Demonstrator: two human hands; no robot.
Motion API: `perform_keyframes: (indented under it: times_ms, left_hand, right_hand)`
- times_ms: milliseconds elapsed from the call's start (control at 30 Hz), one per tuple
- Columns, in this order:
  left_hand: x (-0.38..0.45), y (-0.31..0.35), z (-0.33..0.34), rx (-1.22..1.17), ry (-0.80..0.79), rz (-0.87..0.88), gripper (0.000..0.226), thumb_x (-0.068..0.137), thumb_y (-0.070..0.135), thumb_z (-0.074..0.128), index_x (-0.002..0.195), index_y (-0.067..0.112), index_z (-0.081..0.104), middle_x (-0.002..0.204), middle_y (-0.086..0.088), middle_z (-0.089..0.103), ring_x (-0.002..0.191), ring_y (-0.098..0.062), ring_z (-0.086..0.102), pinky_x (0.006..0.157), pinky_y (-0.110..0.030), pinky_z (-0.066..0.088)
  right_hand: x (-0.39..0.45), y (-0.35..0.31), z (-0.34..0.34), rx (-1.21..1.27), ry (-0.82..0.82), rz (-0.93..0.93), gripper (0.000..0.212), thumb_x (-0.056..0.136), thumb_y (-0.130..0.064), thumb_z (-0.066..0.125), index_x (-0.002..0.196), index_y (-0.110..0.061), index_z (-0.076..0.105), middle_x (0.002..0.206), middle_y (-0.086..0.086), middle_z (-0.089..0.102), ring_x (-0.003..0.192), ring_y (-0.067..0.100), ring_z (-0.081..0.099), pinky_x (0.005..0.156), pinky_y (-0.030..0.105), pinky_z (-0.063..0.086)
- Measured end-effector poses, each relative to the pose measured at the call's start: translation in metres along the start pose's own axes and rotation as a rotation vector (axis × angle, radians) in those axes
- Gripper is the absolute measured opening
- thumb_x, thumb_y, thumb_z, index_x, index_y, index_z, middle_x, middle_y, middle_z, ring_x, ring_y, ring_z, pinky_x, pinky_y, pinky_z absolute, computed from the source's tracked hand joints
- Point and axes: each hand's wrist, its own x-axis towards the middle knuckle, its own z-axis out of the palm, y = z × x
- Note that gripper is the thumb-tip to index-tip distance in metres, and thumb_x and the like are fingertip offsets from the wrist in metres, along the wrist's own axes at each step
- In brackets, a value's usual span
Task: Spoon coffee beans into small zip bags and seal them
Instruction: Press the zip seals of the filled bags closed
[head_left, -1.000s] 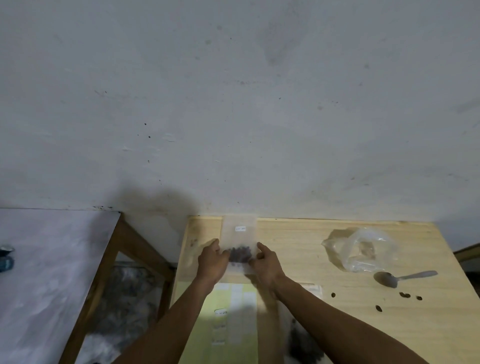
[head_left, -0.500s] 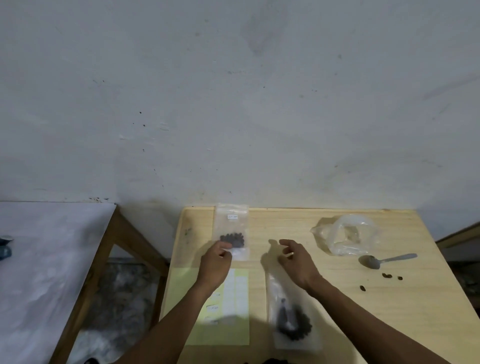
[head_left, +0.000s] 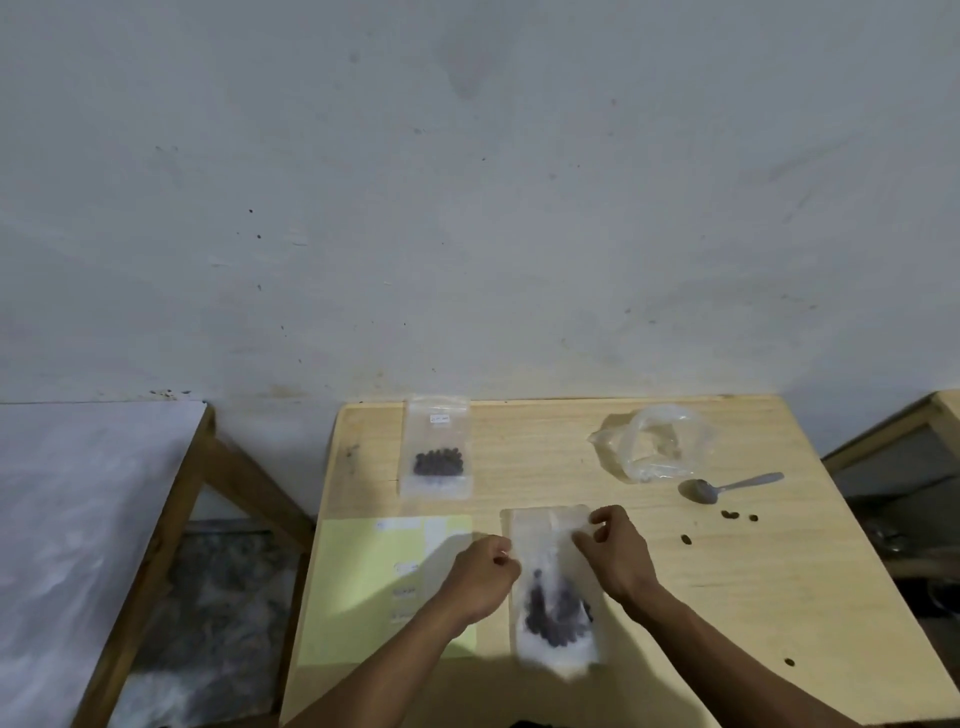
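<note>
A small zip bag (head_left: 540, 535) with dark coffee beans in its lower half lies on the wooden table (head_left: 675, 613), near the front centre. My left hand (head_left: 483, 574) has its fingers curled at the bag's left edge and seems to pinch it. With thumb and fingers, my right hand (head_left: 618, 553) pinches the bag's upper right part. A labelled zip bag of beans (head_left: 437, 452) lies flat at the back left, apart from both hands. The metal spoon (head_left: 727, 487) rests on the table at the right, bowl empty.
A crumpled clear plastic bag (head_left: 652, 441) sits at the back right, behind the spoon. Several loose beans (head_left: 730, 514) are scattered near the spoon and further right. A yellow sheet with small labels (head_left: 384, 582) lies at the front left. Another table (head_left: 78, 519) stands to the left.
My left hand let go of the labelled bag at the back and came to the nearer bag. My right hand moved onto that bag's top right.
</note>
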Motion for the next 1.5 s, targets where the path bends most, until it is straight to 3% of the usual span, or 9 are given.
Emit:
perform_keyframes:
  times_ms: [233,467,567,700,833,967,1067,1300,1500]
  left_hand:
    - [-0.023,-0.013,-0.015,-0.217,0.23,0.115,0.014,0.09,0.019,0.062,0.095,0.023,0.049,0.1,-0.003,0.059,0.09,-0.016,0.059,0.076,-0.031,0.048]
    - [-0.059,-0.039,-0.058,-0.356,0.49,0.158,0.018,0.092,0.014,0.063,0.1,0.026,0.053,0.093,-0.004,0.066,0.08,-0.015,0.066,0.066,-0.026,0.048]
    - [-0.077,-0.055,-0.084,-0.383,0.609,0.167,0.02,0.093,0.009,0.062,0.107,0.021,0.054,0.091,-0.006,0.069,0.08,-0.017,0.069,0.068,-0.031,0.054]
    - [-0.1,-0.082,-0.113,-0.422,0.722,0.163,0.026,0.09,0.002,0.062,0.099,0.026,0.059,0.08,-0.009,0.069,0.075,-0.026,0.069,0.067,-0.038,0.054]
    - [-0.121,-0.101,-0.132,-0.419,0.771,0.158,0.024,0.091,0.002,0.061,0.104,0.022,0.058,0.089,-0.005,0.068,0.069,-0.006,0.068,0.063,-0.023,0.053]
    - [-0.132,-0.112,-0.142,-0.404,0.8,0.173,0.021,0.092,0.006,0.062,0.104,0.023,0.058,0.089,-0.009,0.069,0.07,-0.007,0.068,0.067,-0.031,0.056]
    - [-0.134,-0.112,-0.142,-0.392,0.809,0.168,0.017,0.094,0.008,0.059,0.103,0.022,0.058,0.084,-0.008,0.068,0.065,-0.002,0.065,0.059,-0.019,0.053]
    - [-0.122,-0.092,-0.139,-0.43,0.758,0.197,0.02,0.096,0.006,0.055,0.096,0.024,0.064,0.08,-0.008,0.067,0.068,-0.014,0.063,0.063,-0.029,0.05]
    - [-0.101,-0.054,-0.136,-0.431,0.715,0.259,0.012,0.094,0.01,0.058,0.095,0.021,0.064,0.089,-0.008,0.071,0.075,-0.022,0.062,0.065,-0.03,0.051]
  right_hand:
    - [-0.01,-0.024,0.011,0.481,-0.245,0.135,0.025,0.095,-0.019,0.062,0.071,-0.011,0.06,0.062,0.005,0.056,0.059,0.019,0.048,0.06,0.032,0.042]
    - [-0.027,-0.079,0.055,0.558,-0.481,0.096,0.028,0.097,-0.025,0.057,0.073,-0.012,0.062,0.066,0.004,0.061,0.06,0.019,0.054,0.063,0.03,0.045]
    - [-0.027,-0.094,0.083,0.554,-0.54,0.037,0.038,0.1,-0.036,0.05,0.094,-0.006,0.073,0.08,0.009,0.07,0.071,0.023,0.062,0.069,0.031,0.048]
    - [-0.016,-0.085,0.126,0.088,-0.414,-0.289,0.022,0.096,-0.023,0.058,0.104,-0.008,0.072,0.095,0.004,0.068,0.089,0.021,0.063,0.074,0.019,0.045]
    - [-0.012,-0.075,0.158,-0.451,-0.4,-0.59,0.031,0.093,-0.028,0.052,0.119,-0.018,0.067,0.118,0.007,0.061,0.108,0.024,0.058,0.09,0.025,0.043]
    - [-0.017,-0.078,0.167,-0.547,-0.326,-0.707,0.023,0.086,-0.02,0.051,0.102,-0.022,0.068,0.104,0.008,0.059,0.096,0.029,0.057,0.081,0.035,0.048]
    - [-0.015,-0.078,0.17,-0.575,-0.351,-0.688,0.015,0.086,-0.02,0.051,0.092,-0.024,0.065,0.099,0.004,0.056,0.092,0.026,0.054,0.078,0.037,0.049]
    - [-0.018,-0.095,0.147,-0.151,-0.35,-0.555,0.016,0.097,-0.021,0.051,0.085,-0.013,0.058,0.08,0.004,0.063,0.07,0.017,0.056,0.068,0.033,0.045]
    - [-0.037,-0.135,0.093,0.233,-0.253,-0.576,0.012,0.094,-0.012,0.058,0.089,-0.015,0.069,0.086,-0.006,0.066,0.077,0.009,0.059,0.075,0.022,0.047]
